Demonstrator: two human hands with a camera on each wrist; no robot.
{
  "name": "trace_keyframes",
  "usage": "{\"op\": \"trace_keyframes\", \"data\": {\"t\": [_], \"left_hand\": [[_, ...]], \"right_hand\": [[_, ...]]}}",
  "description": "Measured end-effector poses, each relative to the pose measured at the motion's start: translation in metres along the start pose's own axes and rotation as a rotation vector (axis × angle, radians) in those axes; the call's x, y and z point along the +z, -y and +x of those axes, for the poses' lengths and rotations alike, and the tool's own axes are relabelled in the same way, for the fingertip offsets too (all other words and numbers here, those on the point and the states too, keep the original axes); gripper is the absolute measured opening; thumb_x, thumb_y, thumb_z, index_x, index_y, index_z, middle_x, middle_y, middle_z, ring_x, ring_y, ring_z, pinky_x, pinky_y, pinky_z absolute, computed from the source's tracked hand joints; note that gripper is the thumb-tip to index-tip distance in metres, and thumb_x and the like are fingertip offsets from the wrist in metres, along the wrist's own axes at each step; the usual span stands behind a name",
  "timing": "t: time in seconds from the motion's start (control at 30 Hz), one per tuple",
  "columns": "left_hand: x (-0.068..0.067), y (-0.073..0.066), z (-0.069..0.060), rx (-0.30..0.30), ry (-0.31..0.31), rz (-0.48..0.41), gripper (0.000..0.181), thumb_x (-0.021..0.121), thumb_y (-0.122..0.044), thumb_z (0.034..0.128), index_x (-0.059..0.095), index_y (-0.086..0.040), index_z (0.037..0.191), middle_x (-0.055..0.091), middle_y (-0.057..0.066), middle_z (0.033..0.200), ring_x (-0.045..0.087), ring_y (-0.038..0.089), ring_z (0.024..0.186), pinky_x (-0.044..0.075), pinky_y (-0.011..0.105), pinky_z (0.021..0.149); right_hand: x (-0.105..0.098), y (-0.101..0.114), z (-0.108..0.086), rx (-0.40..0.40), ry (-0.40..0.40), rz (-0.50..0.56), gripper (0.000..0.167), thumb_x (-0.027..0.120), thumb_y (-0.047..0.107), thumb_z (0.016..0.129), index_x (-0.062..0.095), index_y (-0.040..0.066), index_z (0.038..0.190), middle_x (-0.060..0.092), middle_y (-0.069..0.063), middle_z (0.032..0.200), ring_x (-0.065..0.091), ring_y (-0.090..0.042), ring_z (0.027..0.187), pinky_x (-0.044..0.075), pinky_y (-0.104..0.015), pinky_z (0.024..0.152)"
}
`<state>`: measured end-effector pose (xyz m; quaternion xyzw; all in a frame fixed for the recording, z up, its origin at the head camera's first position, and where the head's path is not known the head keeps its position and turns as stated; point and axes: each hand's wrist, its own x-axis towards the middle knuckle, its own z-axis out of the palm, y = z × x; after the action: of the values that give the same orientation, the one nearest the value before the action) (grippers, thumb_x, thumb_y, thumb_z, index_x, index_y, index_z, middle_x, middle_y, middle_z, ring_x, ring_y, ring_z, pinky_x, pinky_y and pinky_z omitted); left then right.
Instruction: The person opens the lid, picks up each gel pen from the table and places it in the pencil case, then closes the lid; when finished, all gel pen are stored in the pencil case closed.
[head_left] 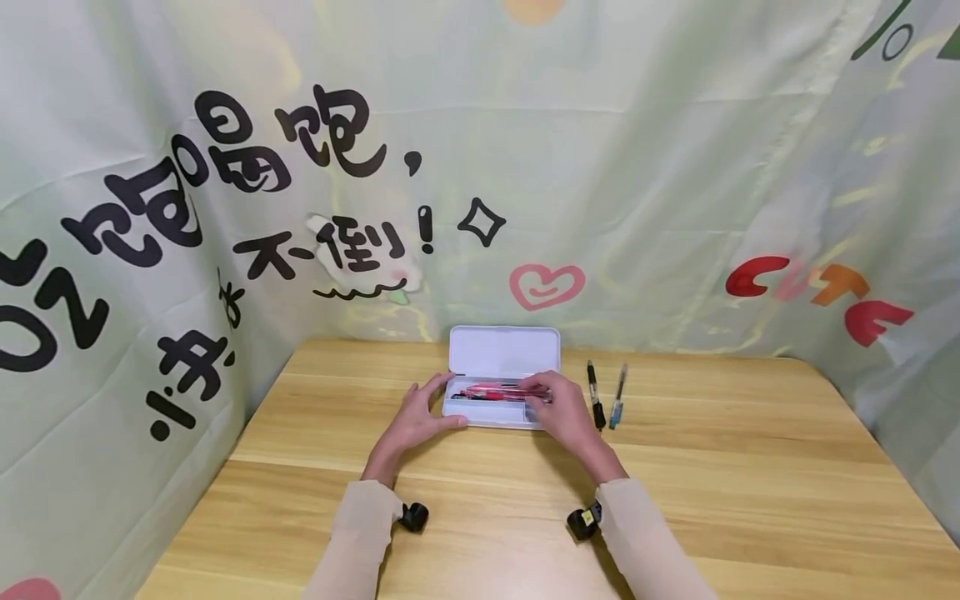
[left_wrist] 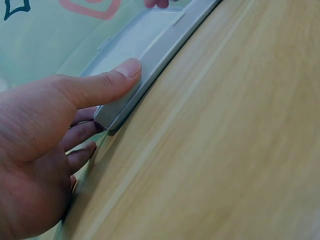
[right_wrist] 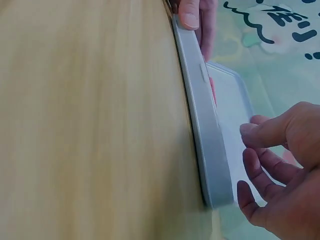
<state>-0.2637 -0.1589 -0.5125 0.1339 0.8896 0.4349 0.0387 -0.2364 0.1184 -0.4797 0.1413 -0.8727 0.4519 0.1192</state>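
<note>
A white pencil case (head_left: pixel 487 422) lies on the table with its lid (head_left: pixel 504 350) raised at the back. Several pens (head_left: pixel 491 393), some with red parts, lie inside it. My left hand (head_left: pixel 415 421) holds the case's left end. Its thumb (left_wrist: pixel 125 72) presses the front wall, while the other fingers reach round the end, partly hidden. Over the right part of the case is my right hand (head_left: pixel 558 408), close to the pens' ends. In the right wrist view its fingers (right_wrist: pixel 260 175) are loosely bent, and no pen shows between them.
Right of the case, a black pen (head_left: pixel 595 396) and a pen with a blue end (head_left: pixel 618 398) lie side by side on the wooden table (head_left: pixel 495 517). A printed cloth (head_left: pixel 660 167) hangs behind the table and along its sides.
</note>
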Motion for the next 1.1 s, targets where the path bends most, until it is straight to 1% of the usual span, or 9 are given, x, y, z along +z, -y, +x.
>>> {"op": "trace_keyframes", "data": {"t": [0.1,0.27,0.33,0.47,0.63,0.73,0.8,0.97,1.1], "left_hand": [[0.001,-0.001,0.0,-0.008,0.0,-0.004,0.088,0.09,-0.037,0.0798,0.047,-0.018,0.154,0.032,0.026,0.162,0.01,0.052,0.152,0.006,0.067,0.121],[0.002,-0.002,0.001,-0.016,0.006,-0.005,0.088,0.089,-0.038,0.0803,0.046,-0.02,0.155,0.031,0.025,0.163,0.007,0.053,0.152,0.008,0.07,0.119],[0.002,-0.002,0.001,-0.017,0.005,-0.011,0.088,0.089,-0.038,0.0802,0.047,-0.021,0.155,0.03,0.025,0.163,0.006,0.053,0.152,0.008,0.072,0.118],[0.001,0.0,0.0,-0.021,0.006,-0.016,0.088,0.09,-0.038,0.0798,0.047,-0.02,0.154,0.03,0.025,0.163,0.006,0.054,0.152,0.008,0.072,0.118],[0.0,0.001,-0.002,-0.028,0.001,-0.017,0.087,0.09,-0.038,0.0797,0.047,-0.019,0.154,0.03,0.025,0.163,0.006,0.054,0.151,0.009,0.073,0.117],[0.0,0.001,-0.002,-0.027,0.004,-0.019,0.088,0.09,-0.039,0.0795,0.047,-0.019,0.154,0.031,0.025,0.163,0.007,0.055,0.151,0.01,0.073,0.117],[0.001,0.001,-0.002,-0.033,0.012,-0.02,0.088,0.09,-0.04,0.0794,0.047,-0.02,0.154,0.03,0.024,0.164,0.006,0.054,0.152,0.009,0.073,0.118],[0.001,0.001,-0.002,-0.042,0.014,-0.015,0.089,0.089,-0.042,0.0788,0.047,-0.023,0.155,0.029,0.023,0.164,0.006,0.054,0.152,0.011,0.074,0.116],[0.001,0.002,-0.001,-0.043,0.009,-0.024,0.089,0.09,-0.042,0.0787,0.047,-0.024,0.154,0.028,0.022,0.165,0.004,0.054,0.152,0.01,0.075,0.116]], "right_hand": [[-0.008,-0.004,-0.007,0.002,-0.031,0.016,0.022,0.073,-0.005,0.091,0.075,0.002,0.112,0.073,-0.011,0.106,0.068,-0.025,0.095,0.056,-0.044,0.079],[-0.025,-0.011,-0.019,0.027,-0.089,0.019,0.025,0.073,-0.002,0.092,0.072,0.001,0.117,0.072,-0.013,0.107,0.067,-0.028,0.097,0.055,-0.049,0.082],[-0.031,-0.013,-0.023,0.038,-0.111,0.01,0.026,0.074,-0.001,0.092,0.071,0.001,0.119,0.072,-0.013,0.108,0.067,-0.028,0.097,0.054,-0.048,0.083],[-0.042,-0.019,-0.029,0.06,-0.15,0.001,0.029,0.074,0.0,0.092,0.07,0.001,0.12,0.072,-0.015,0.109,0.066,-0.028,0.095,0.055,-0.045,0.079],[-0.058,-0.029,-0.032,0.075,-0.203,-0.056,0.031,0.073,0.001,0.092,0.068,-0.001,0.123,0.07,-0.018,0.109,0.066,-0.031,0.095,0.055,-0.046,0.077],[-0.068,-0.036,-0.035,0.103,-0.224,-0.096,0.034,0.073,0.001,0.092,0.066,-0.003,0.125,0.068,-0.021,0.11,0.065,-0.035,0.096,0.055,-0.048,0.077],[-0.074,-0.04,-0.037,0.138,-0.219,-0.119,0.036,0.073,0.002,0.093,0.064,-0.004,0.128,0.065,-0.024,0.112,0.064,-0.038,0.099,0.055,-0.051,0.079],[-0.083,-0.048,-0.041,0.244,-0.147,-0.157,0.046,0.07,0.004,0.095,0.055,-0.006,0.138,0.056,-0.029,0.119,0.06,-0.045,0.108,0.053,-0.057,0.087],[-0.085,-0.052,-0.042,0.294,-0.097,-0.195,0.053,0.071,0.006,0.094,0.051,-0.008,0.141,0.053,-0.032,0.12,0.057,-0.045,0.106,0.052,-0.057,0.084]]}}
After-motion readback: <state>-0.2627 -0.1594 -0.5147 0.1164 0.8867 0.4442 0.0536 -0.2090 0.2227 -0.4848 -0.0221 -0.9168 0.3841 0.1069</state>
